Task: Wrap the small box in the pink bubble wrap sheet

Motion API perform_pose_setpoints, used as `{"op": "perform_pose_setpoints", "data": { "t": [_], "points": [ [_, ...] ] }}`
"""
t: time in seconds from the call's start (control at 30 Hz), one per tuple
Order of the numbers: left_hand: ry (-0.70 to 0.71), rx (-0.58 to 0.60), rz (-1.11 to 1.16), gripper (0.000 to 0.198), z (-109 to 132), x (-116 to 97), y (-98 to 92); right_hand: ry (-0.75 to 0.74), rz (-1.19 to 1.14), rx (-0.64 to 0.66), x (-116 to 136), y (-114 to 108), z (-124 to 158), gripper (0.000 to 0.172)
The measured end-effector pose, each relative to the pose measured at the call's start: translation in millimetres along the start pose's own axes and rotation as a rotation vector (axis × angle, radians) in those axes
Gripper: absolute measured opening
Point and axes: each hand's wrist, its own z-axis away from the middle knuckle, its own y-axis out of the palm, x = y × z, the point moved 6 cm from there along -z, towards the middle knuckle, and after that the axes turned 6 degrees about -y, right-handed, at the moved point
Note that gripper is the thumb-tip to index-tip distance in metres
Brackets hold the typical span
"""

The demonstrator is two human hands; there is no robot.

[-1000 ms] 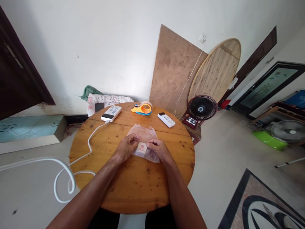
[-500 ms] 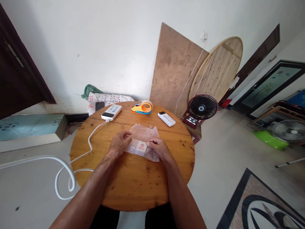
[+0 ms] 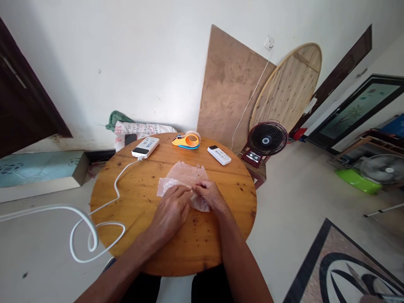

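Observation:
A sheet of clear bubble wrap (image 3: 184,174) lies in the middle of a round wooden table (image 3: 142,198). My left hand (image 3: 172,208) rests on its near edge, fingers curled and pinching the wrap. My right hand (image 3: 210,194) touches the left one, fingers bent and pinching the same sheet. The small white and red item seen earlier under the wrap is hidden by my hands.
At the far side of the table lie a white power bank (image 3: 145,147) with a white cable (image 3: 94,219) trailing off to the left, an orange tape dispenser (image 3: 187,140) and a white remote (image 3: 219,155). A small fan (image 3: 267,140) stands right of the table.
My left hand moved right from the wrap's left edge onto its middle, covering the small white and red item. The right hand stayed in place. The view shifted slightly.

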Motion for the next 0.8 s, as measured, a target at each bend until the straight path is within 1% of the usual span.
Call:
{"op": "perform_pose_setpoints", "data": {
  "t": [0.1, 0.23, 0.4, 0.5, 0.57, 0.63, 0.67, 0.7, 0.73, 0.8],
  "points": [
    [-0.004, 0.033, -0.044, 0.027, 6, 5, 17.8, -0.027, 0.019, 0.002, 1, 0, -1, 0.023],
    [-0.012, 0.043, -0.051, 0.024, 7, 14, 28.5, -0.037, 0.021, -0.002, 2, 0, -1, 0.025],
    [-0.025, 0.025, -0.080, 0.022, 10, 17, 30.0, -0.058, 0.040, -0.087, -1, -8, -2, 0.023],
    [-0.032, 0.012, -0.085, 0.023, 12, 16, 29.5, -0.085, 0.107, -0.130, 1, -12, -2, 0.021],
    [-0.036, -0.001, -0.084, 0.026, 12, 15, 28.4, -0.137, 0.163, -0.185, 8, -15, -2, 0.019],
    [-0.033, -0.014, -0.079, 0.028, 13, 15, 27.0, -0.234, 0.200, -0.241, 20, -17, 1, 0.016],
    [-0.031, -0.016, -0.075, 0.029, 13, 15, 26.6, -0.294, 0.211, -0.242, 27, -15, 2, 0.015],
    [-0.030, -0.016, -0.069, 0.030, 13, 15, 26.4, -0.352, 0.218, -0.213, 33, -12, 4, 0.014],
    [-0.030, -0.015, -0.061, 0.031, 13, 15, 26.3, -0.399, 0.226, -0.155, 38, -7, 6, 0.015],
    [-0.032, -0.022, -0.035, 0.032, 13, 17, 26.1, -0.440, 0.246, -0.019, 43, 3, 8, 0.021]
  ]
}}
